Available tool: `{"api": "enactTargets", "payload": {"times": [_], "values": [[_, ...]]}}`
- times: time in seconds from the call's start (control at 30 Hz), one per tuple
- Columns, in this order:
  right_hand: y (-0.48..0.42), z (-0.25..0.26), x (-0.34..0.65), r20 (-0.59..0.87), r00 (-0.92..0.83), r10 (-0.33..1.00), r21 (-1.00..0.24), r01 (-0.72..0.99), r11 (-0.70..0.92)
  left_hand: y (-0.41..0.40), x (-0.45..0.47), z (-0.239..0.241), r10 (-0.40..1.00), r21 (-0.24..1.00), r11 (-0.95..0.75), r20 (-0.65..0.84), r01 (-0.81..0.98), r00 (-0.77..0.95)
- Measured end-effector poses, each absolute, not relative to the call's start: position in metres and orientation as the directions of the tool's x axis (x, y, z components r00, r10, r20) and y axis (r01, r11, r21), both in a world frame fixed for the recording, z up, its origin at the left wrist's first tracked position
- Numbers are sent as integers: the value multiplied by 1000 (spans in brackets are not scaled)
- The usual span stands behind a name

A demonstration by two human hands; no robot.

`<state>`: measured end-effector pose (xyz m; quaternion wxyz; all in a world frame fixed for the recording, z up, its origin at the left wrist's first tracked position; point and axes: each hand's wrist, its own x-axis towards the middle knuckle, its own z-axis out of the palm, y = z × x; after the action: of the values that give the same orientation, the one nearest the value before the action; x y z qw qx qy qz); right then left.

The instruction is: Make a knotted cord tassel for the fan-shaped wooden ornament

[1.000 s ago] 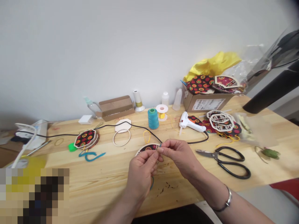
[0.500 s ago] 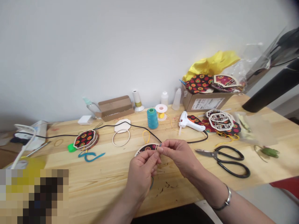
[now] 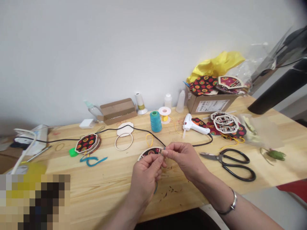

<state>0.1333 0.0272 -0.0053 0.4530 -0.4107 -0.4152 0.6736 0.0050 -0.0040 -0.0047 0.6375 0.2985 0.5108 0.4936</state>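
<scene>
Both your hands are meeting near the middle of the tabletop [image 3: 107,182], just on the near side of the fan [image 3: 151,152]. Your left hand [image 3: 145,174] is pinching with thumb and forefinger pressed together, the other fingers curling under; your right hand [image 3: 184,159] is pinching the same way, its fingertips facing left and almost touching the left ones. Between them you are holding a thin blue cord [image 3: 156,187]; your fingers are hiding most of it. A short bit is showing at the right fingertips, and a longer tail is hanging out below the left hand, curving toward the near side.

The fan is lying flat, partly covered by your hands, its long axis running left to right with the left end a little nearer. Its arched edge is facing far, and a yellow loop [image 3: 149,140] is reaching out from the arch, also pointing far.

To your right, scissors [image 3: 219,158] are lying with blades pointing left and black handles spreading right. Beyond them, a glue gun [image 3: 196,126] is resting with its nozzle pointing near. On the far right, the box [image 3: 192,103] is bearing a white label [image 3: 213,106] with barcodes and dark print; the lettering is too small for reading. A blue spool [image 3: 155,123] is standing upright beyond the fan.
</scene>
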Motion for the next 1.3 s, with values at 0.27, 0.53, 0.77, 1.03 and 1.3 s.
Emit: {"api": "enactTargets", "payload": {"times": [0.27, 0.53, 0.77, 1.03, 1.3], "values": [[28, -4, 136, -161, -237, 958, -948, -234, -217, -4, 4, -6, 941, 886, 322, -337, -332, 14], [26, -4, 138, -224, -257, 940, -936, -214, -281, 0, 2, -1, 943, 885, 317, -332, -341, 16], [26, -6, 135, -207, -332, 920, -879, -349, -324, -1, 0, -3, 939, 886, 335, -340, -320, 44], [27, -6, 135, -207, -329, 921, -869, -371, -328, 0, 0, 0, 938, 900, 347, -341, -263, 67], [27, 1, 140, -141, -264, 954, -905, -357, -233, 2, -5, 2, 997, 985, 56, -63, 165, 39]]}}
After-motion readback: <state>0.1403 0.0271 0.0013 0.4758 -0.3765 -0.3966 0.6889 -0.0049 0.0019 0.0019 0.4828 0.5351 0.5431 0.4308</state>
